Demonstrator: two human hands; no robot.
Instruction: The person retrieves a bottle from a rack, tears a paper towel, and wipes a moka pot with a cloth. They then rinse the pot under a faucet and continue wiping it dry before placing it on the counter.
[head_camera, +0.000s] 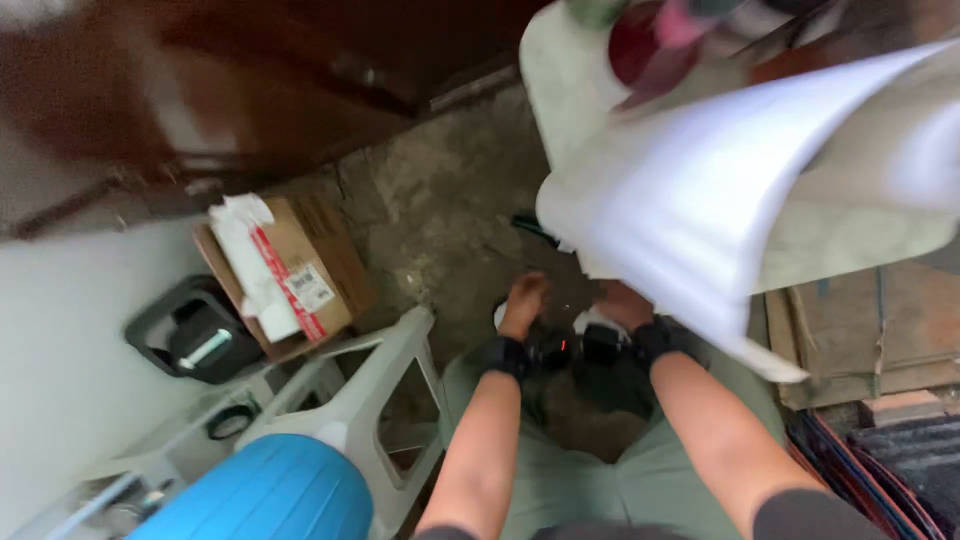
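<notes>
Down on the bare concrete floor (440, 220), between the knees: both hands reaching low toward a small white thing (590, 318), partly hidden, lying just past the wrists. Left hand (524, 300) hanging with fingers curled downward, tips touching or nearly touching the white thing's left edge; right hand (622, 303) mostly covered by the big white sheet (690, 200) drooping from above, so not telling whether its fingers are spread or pinching. Black bands (505, 356) wrapping both wrists, a small dark device with a red light (563, 347) sitting between them.

Judging the white thing as light and probably soft or thin, cloth or paper-like, though too blurred for certainty; likely best taking by its exposed near edge, pinching rather than scooping. The overhanging sheet looking flexible and light, bending under its own weight.

Off to the left: an opened cardboard box (290, 280), a white plastic stool (380, 400), a blue rounded container (270, 495), a black tray-like case (195, 330).
</notes>
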